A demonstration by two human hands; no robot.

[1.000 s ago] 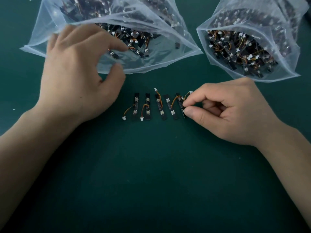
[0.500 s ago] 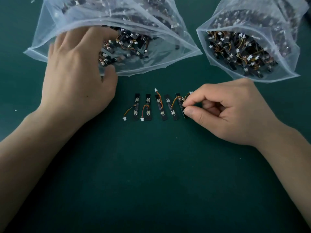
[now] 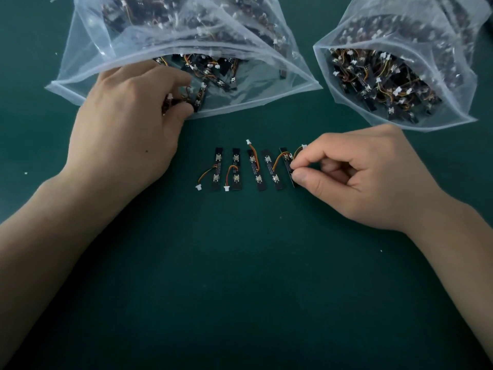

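1. A green mat [image 3: 240, 289] carries two clear zip bags of wired button boards: left bag [image 3: 88, 62], right bag [image 3: 464, 84].
2. The left hand [image 3: 125, 124], in the left bag's mouth, curls its fingers round a loose board [image 3: 198, 98].
3. The right hand [image 3: 373, 177] pinches the end board [image 3: 288, 165], rightmost beside four laid boards [image 3: 253, 166] mid-mat.
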